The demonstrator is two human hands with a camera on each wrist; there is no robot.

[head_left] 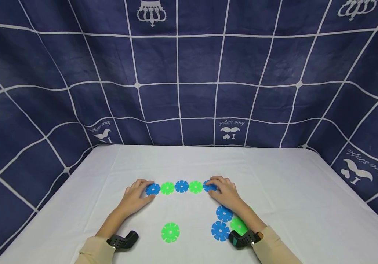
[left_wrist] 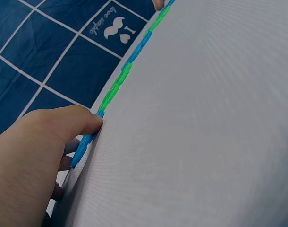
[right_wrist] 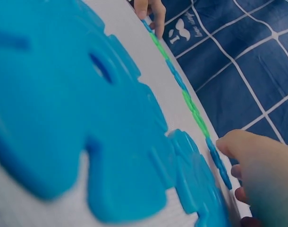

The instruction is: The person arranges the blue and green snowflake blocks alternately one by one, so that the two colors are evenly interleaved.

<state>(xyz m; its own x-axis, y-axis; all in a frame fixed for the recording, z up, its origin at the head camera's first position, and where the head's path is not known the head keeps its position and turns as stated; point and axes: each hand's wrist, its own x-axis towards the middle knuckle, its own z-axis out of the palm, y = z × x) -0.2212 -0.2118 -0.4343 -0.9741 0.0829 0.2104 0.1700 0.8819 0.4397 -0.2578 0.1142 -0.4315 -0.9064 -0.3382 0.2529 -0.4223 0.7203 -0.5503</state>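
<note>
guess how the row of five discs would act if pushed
The row of discs looks thin, so probably light. Its discs seem to meet only at rims, so it may bend there. Lying flat, it would likely slide rather than roll.

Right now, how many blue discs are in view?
5. In line: the left-end disc at the left hand, the middle disc, and the right-end disc at the right hand. Beside the right forearm: a farther disc and a nearer disc. The forearm may hide more.
</note>
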